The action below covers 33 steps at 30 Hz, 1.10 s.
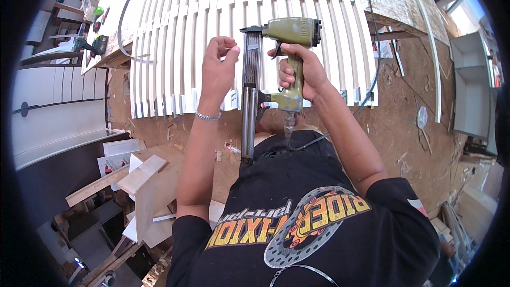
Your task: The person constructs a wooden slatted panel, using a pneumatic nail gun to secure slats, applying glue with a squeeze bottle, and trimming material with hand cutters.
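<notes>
My right hand is wrapped round the handle of a worn green pneumatic nail gun, its index finger by the trigger. The gun's long metal magazine runs down toward my body, and its nose points left. At the handle's base a fitting joins a dark air hose. Left of the nose, apart from the gun, is my left hand, fingers curled and thumb brought in toward them; anything between the fingertips is too small to make out. Both hands are above a panel of white slats laid side by side, with cross strips.
Wooden boards are piled at lower left, beside a white cabinet panel. A cordless drill lies on the bench at upper left. The hose crosses the slats' right side. A grey open cabinet stands right, over a littered dirt floor.
</notes>
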Motion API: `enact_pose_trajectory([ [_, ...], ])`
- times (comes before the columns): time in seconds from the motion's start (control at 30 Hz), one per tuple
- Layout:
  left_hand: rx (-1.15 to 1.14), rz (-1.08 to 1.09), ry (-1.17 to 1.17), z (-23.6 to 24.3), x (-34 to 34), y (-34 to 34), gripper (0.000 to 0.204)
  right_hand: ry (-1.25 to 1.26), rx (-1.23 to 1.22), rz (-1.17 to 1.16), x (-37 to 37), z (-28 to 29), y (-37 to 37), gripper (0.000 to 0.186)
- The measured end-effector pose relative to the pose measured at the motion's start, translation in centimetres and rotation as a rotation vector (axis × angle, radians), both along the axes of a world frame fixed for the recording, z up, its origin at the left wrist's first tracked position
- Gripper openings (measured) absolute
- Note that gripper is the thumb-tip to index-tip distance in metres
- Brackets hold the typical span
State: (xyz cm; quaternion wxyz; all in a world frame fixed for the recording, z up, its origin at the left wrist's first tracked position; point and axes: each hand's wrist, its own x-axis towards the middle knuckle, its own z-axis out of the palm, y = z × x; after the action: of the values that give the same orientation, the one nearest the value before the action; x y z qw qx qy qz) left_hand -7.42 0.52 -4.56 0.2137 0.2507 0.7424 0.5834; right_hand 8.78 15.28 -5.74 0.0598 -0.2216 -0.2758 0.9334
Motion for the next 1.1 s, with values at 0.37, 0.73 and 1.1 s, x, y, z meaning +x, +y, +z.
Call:
enact_pose_trajectory([
  [0.37, -0.373, -0.451, 0.778, 4.5, 0.3, -2.2, 0.014, -0.007, 0.007, 0.010, -0.3, 0.3, -0.2, 0.035],
  [0.73, -0.206, -0.233, 1.049, 2.0, 1.0, -0.5, 0.010, -0.016, 0.006, -0.013, -0.3, 0.4, -0.3, 0.037],
  [1.1, -0.156, -0.134, 1.048, 1.9, 0.2, 1.2, 0.015, -0.010, -0.011, 0.022, -0.4, 0.5, -0.3, 0.035],
])
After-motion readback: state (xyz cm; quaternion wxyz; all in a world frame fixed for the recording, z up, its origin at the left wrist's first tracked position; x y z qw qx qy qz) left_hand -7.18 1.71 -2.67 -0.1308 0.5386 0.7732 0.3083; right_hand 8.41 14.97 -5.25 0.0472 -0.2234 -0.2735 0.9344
